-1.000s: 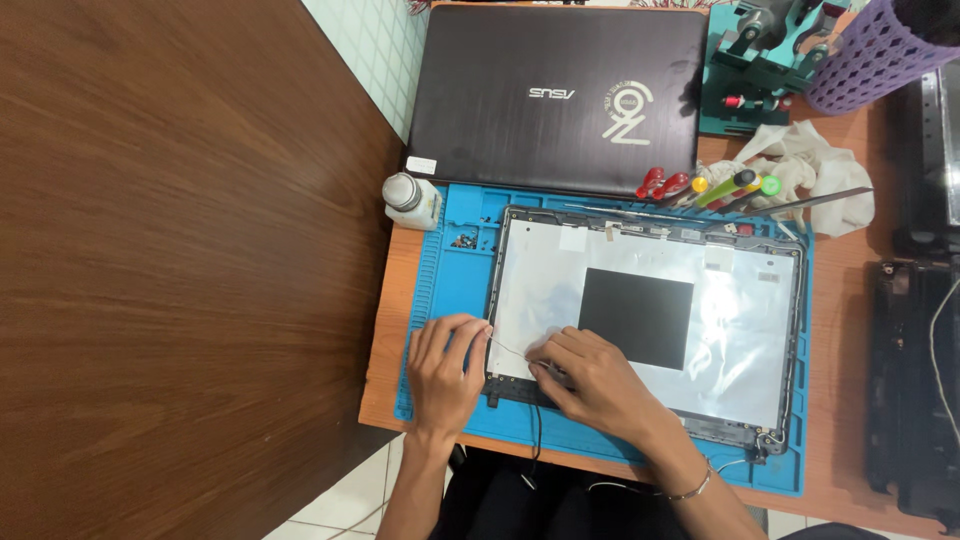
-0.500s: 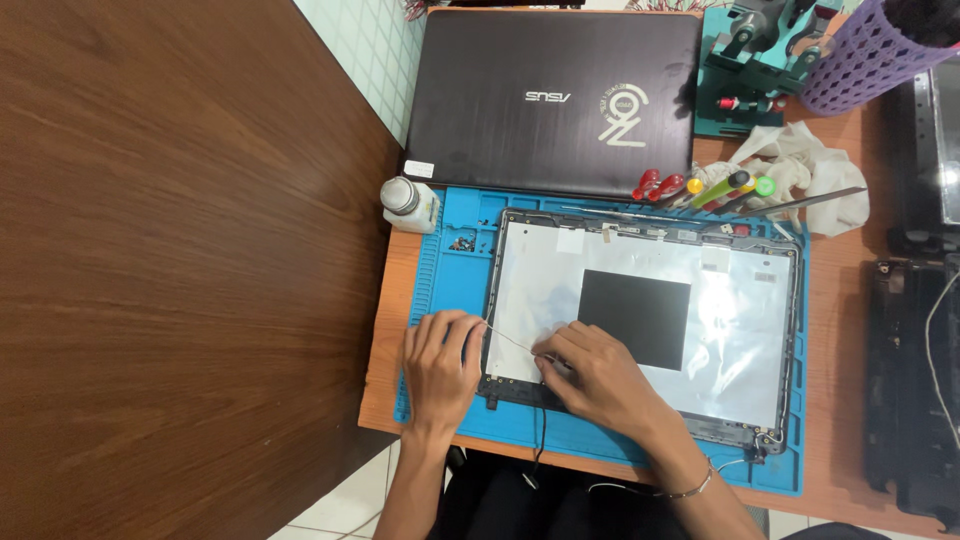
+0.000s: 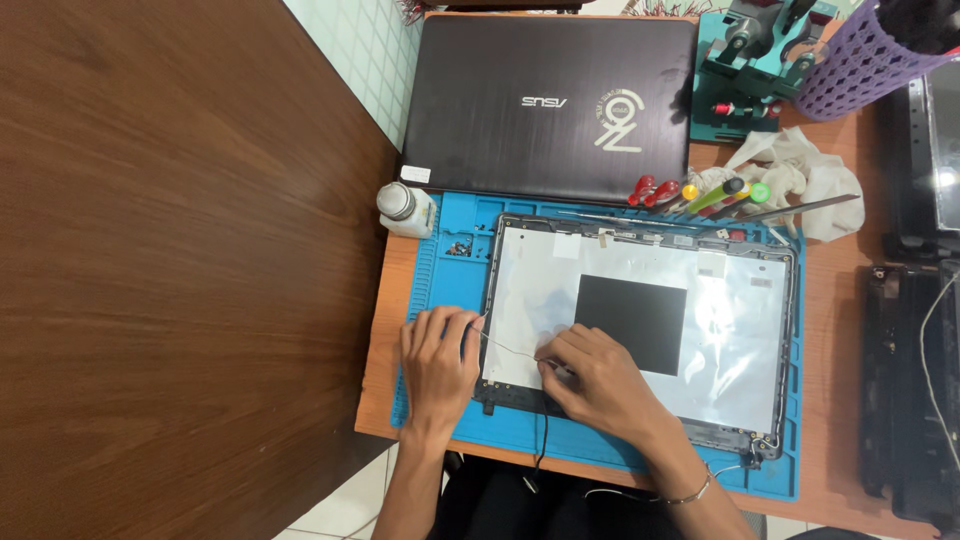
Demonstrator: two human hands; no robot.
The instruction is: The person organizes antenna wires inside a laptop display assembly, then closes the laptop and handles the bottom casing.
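A laptop screen back cover (image 3: 740,330) lies face up on a blue work mat (image 3: 440,290); its inside is silvery white with a black square patch (image 3: 630,320) in the middle. My left hand (image 3: 438,365) rests flat on the mat at the cover's near left corner, fingertips at the frame edge. My right hand (image 3: 590,385) presses on the cover's lower left part, fingers pinched on a thin wire (image 3: 508,350) that runs between both hands. A black cable (image 3: 543,440) hangs off the front edge below.
A closed dark laptop (image 3: 550,105) lies behind the mat. A small white bottle (image 3: 405,208) stands at the mat's far left corner. Several screwdrivers (image 3: 700,192) and a white cloth (image 3: 800,175) lie at the back right. A purple basket (image 3: 860,60) and dark laptop parts (image 3: 915,380) sit at right.
The view shifted slightly; both hands stay at the cover's lower left corner, with the right hand moving a little along the thin wire.
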